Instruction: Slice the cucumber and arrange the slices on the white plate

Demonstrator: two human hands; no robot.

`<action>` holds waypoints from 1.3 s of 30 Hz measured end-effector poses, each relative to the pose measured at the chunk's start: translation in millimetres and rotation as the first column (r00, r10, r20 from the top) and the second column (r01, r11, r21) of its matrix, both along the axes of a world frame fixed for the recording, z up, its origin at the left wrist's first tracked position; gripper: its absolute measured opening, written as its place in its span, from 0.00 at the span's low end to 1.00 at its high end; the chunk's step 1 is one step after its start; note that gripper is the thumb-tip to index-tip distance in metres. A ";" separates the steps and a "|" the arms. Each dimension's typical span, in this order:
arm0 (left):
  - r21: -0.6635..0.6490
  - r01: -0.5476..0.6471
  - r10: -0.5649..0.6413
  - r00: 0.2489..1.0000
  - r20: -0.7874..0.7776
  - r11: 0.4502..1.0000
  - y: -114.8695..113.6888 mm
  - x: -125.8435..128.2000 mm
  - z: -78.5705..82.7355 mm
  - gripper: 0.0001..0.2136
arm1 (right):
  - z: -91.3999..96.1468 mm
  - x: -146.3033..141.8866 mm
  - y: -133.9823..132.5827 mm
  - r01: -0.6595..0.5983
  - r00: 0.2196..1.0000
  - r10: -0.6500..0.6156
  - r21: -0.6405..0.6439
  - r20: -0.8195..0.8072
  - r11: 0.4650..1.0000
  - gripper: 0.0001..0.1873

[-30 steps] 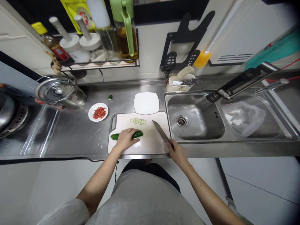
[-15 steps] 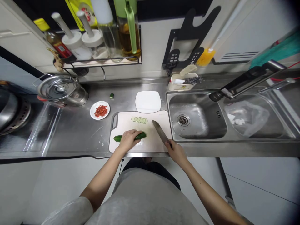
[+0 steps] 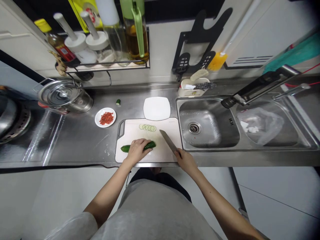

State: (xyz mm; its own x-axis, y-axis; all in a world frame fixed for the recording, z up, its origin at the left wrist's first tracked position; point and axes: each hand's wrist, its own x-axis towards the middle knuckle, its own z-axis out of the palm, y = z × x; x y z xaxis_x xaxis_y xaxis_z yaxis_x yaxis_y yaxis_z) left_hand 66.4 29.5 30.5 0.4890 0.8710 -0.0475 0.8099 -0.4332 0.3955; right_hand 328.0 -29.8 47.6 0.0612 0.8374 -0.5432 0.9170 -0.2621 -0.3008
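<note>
Worktop (image 3: 75, 140): stainless steel, with a sink (image 3: 212, 133) set in at right.

Cutting board (image 3: 132, 131): white, flat at the front edge of the worktop, just left of the sink.

Cucumber (image 3: 150, 145): green, lying lengthwise across the board, clasped from above at mid-length by the left hand (image 3: 137, 150), showing to either side. Probably light and firm, apt to roll, slippery if wet; best held from above, with fingertips tucked back from the end facing the blade. Left of the right hand (image 3: 186, 161) and clear of it.

Knife (image 3: 168, 140): gripped by the handle in the right hand, at the right front of the board, slanting away leftward, tip near the slices (image 3: 147, 127). Resting on the board or just above: hard to tell from overhead.

Slices: thin, overlapping in a short row beyond the cucumber; presumably limp, easily torn, best taken by the rims.

Cucumber stub (image 3: 118, 102): on the worktop, beyond the board, well apart from both hands.
</note>
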 end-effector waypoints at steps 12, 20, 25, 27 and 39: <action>0.141 0.024 -0.061 0.961 0.268 0.990 -2.5 -1.8 -20.5 0.11 | 18.4 -11.4 7.2 -0.184 0.957 0.203 -0.110 0.206 0.977 0.16; 0.220 0.013 -0.068 0.967 0.244 0.975 -15.2 -2.6 -29.6 0.12 | 28.2 -28.6 4.6 -0.218 0.965 0.228 -0.086 0.133 0.972 0.15; 0.181 0.006 -0.035 0.987 0.158 0.983 -22.7 0.8 -28.8 0.13 | 31.0 -37.7 4.0 -0.228 0.967 0.233 -0.056 0.101 0.972 0.17; 0.166 -0.002 -0.022 0.989 0.144 0.986 -24.9 1.4 -29.2 0.13 | 30.5 -38.5 3.3 -0.228 0.968 0.233 -0.065 0.097 0.971 0.17; 0.174 0.003 -0.035 0.983 0.180 0.985 -29.9 1.8 -25.8 0.14 | 30.6 -38.9 -1.3 -0.252 0.962 0.256 -0.059 0.098 0.966 0.14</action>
State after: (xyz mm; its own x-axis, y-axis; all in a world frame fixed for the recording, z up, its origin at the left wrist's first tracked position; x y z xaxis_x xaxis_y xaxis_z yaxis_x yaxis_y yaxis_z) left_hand 68.3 -0.4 4.7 0.4920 0.8488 0.1938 0.7226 -0.5222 0.4529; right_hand 289.1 -31.1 78.1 -0.0922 0.8071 -0.5831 0.9807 -0.0278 -0.1935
